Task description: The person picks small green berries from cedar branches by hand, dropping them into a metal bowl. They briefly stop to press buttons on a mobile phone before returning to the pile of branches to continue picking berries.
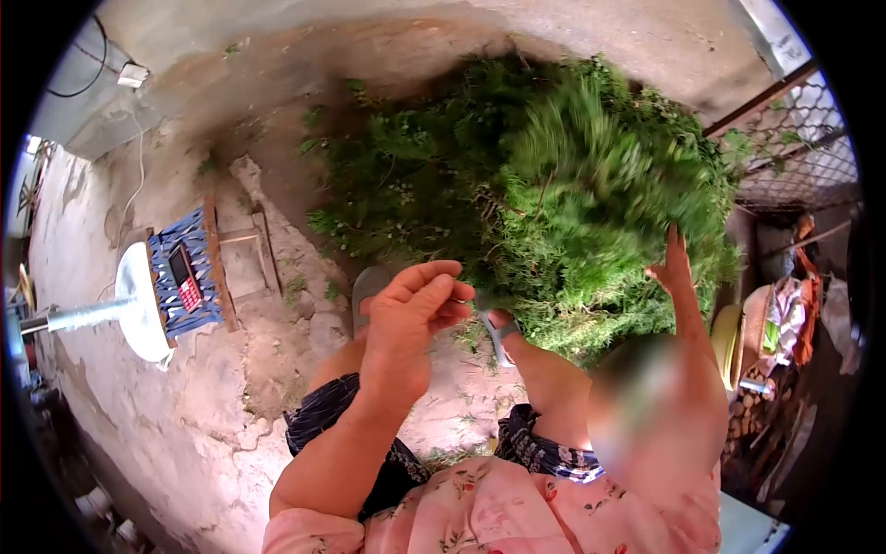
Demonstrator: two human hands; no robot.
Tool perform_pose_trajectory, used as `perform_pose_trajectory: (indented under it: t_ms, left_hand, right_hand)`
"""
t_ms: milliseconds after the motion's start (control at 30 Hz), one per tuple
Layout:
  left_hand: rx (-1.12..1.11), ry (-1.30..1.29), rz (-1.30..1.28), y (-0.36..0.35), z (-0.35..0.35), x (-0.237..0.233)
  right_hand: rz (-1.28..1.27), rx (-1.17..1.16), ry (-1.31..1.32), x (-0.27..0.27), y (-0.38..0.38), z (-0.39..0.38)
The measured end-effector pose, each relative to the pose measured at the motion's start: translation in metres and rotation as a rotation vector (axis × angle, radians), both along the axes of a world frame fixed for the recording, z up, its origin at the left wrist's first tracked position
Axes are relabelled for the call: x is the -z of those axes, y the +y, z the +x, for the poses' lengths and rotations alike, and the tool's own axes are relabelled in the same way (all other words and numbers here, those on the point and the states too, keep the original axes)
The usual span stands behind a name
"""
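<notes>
A large heap of green leafy branches (443,185) lies on the ground against the wall, in front of my feet. Part of the greenery at its upper right is smeared by motion. Over the heap's right side my right hand (676,268) reaches out, fingers apart, at the lower edge of the blurred leaves; nothing is seen gripped in it. My left hand (420,300) is raised above my legs near the heap's lower edge, with its fingers curled and pressed together. Whatever it may hold is too small or hidden to name.
To the left stands a small stool with a blue woven seat (180,272), a red and black phone (185,277) on it, beside a white round object (140,300). Wire mesh (803,148) is at upper right. A basket (752,332) and cloths sit at right.
</notes>
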State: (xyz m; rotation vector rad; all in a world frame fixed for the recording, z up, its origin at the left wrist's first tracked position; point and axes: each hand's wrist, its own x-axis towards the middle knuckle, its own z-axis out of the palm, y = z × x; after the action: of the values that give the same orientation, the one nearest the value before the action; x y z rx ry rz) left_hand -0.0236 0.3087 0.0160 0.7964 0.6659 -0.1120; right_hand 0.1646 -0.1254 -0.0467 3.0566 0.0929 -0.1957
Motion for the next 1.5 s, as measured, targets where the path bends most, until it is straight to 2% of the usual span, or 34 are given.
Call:
perform_pose_trajectory:
  t_ms: [33, 100, 200, 233, 300, 367, 400, 433, 500, 533, 567, 633, 667, 733, 767, 800, 867, 900, 933, 967, 1033, 1133, 1167, 1200, 1267, 1300, 1333, 1400, 1467, 1500]
  left_hand:
    - [0.012, -0.011, -0.037, -0.002, -0.001, 0.002]
    - [0.027, -0.026, -0.063, -0.005, -0.002, 0.001]
    - [0.084, -0.036, -0.090, -0.010, -0.007, 0.003]
    - [0.105, -0.054, -0.093, -0.012, -0.008, 0.004]
    - [0.167, -0.085, -0.111, -0.015, -0.014, 0.002]
    - [0.282, -0.143, -0.151, -0.013, -0.016, -0.002]
    - [0.271, -0.137, -0.154, -0.011, -0.019, -0.003]
    - [0.305, -0.160, -0.169, -0.010, -0.022, -0.004]
    - [0.428, -0.152, -0.121, 0.003, -0.023, -0.013]
    - [0.412, -0.138, -0.117, 0.008, -0.025, -0.016]
    - [0.462, -0.261, 0.063, 0.010, -0.029, -0.018]
    - [0.519, -0.539, 0.519, 0.017, -0.037, -0.012]
    - [0.512, -0.528, 0.524, 0.023, -0.040, -0.010]
    - [0.646, -0.638, 0.929, 0.036, -0.046, -0.013]
    - [0.645, -0.646, 1.064, 0.042, -0.048, -0.012]
    - [0.648, -0.641, 1.065, 0.049, -0.048, -0.017]
    - [0.905, -0.556, 1.306, 0.061, -0.048, -0.024]
    - [0.667, -0.538, 1.401, 0.053, -0.052, -0.008]
    - [0.681, -0.529, 1.420, 0.048, -0.061, -0.004]
    - [0.696, -0.523, 1.443, 0.050, -0.058, -0.003]
    - [0.729, -0.530, 1.457, 0.058, -0.052, 0.013]
    - [0.764, -0.511, 1.496, 0.068, -0.042, 0.039]
    - [0.768, -0.513, 1.499, 0.069, -0.041, 0.045]
    - [0.769, -0.515, 1.501, 0.070, -0.037, 0.050]
    - [0.777, -0.516, 1.512, 0.072, -0.033, 0.057]
    - [0.787, -0.516, 1.515, 0.073, -0.031, 0.061]
    - [0.788, -0.520, 1.519, 0.072, -0.029, 0.063]
    - [0.790, -0.525, 1.532, 0.073, -0.024, 0.067]
    - [0.795, -0.524, 1.541, 0.074, -0.021, 0.071]
    - [0.799, -0.526, 1.544, 0.074, -0.019, 0.073]
  right_hand:
    - [-0.112, 0.016, 0.018, 0.038, -0.041, 0.002]
    - [-0.194, 0.299, 0.155, 0.049, -0.034, 0.002]
    - [-0.131, 0.255, 0.251, 0.025, 0.005, 0.009]
    - [0.021, 0.250, 0.210, 0.012, 0.028, 0.010]
    - [-0.049, -0.094, 0.189, -0.014, 0.086, 0.013]
    - [0.042, -0.359, -0.040, -0.037, 0.164, 0.005]
    - [0.115, -0.322, 0.077, -0.029, 0.188, 0.013]
    - [0.145, -0.385, 0.114, -0.029, 0.221, 0.012]
    - [0.517, -0.591, 0.027, 0.013, 0.271, 0.007]
    - [0.496, -0.663, 0.091, 0.032, 0.297, 0.003]
    - [0.477, -0.735, 0.156, 0.050, 0.323, -0.005]
    - [0.405, -0.678, 0.358, 0.080, 0.373, -0.023]
    - [0.410, -0.688, 0.365, 0.101, 0.389, -0.026]
    - [0.208, -0.706, 0.363, 0.153, 0.416, -0.024]
    - [0.214, -0.706, 0.365, 0.175, 0.430, -0.021]
    - [0.191, -0.719, 0.312, 0.195, 0.443, -0.016]
    - [0.172, -0.732, 0.270, 0.220, 0.462, -0.004]
    - [0.105, -0.875, -0.014, 0.230, 0.469, 0.004]
    - [0.034, -1.004, -0.301, 0.239, 0.474, 0.010]
    - [0.036, -0.999, -0.295, 0.245, 0.478, 0.019]
    - [-0.161, -0.878, -0.080, 0.249, 0.479, 0.040]
    - [-0.181, -0.907, -0.080, 0.239, 0.467, 0.066]
    - [0.010, -0.941, -0.324, 0.248, 0.460, 0.077]
    - [0.003, -0.942, -0.318, 0.245, 0.458, 0.080]
    - [0.231, -0.850, -0.477, 0.224, 0.463, 0.084]
    - [0.309, -0.898, -0.357, 0.208, 0.469, 0.077]
    - [0.307, -0.897, -0.359, 0.212, 0.470, 0.065]
    - [0.488, -0.798, 0.074, 0.237, 0.471, 0.040]
    - [0.319, -0.820, 0.199, 0.254, 0.473, 0.012]
    - [0.319, -0.818, 0.194, 0.256, 0.472, -0.005]
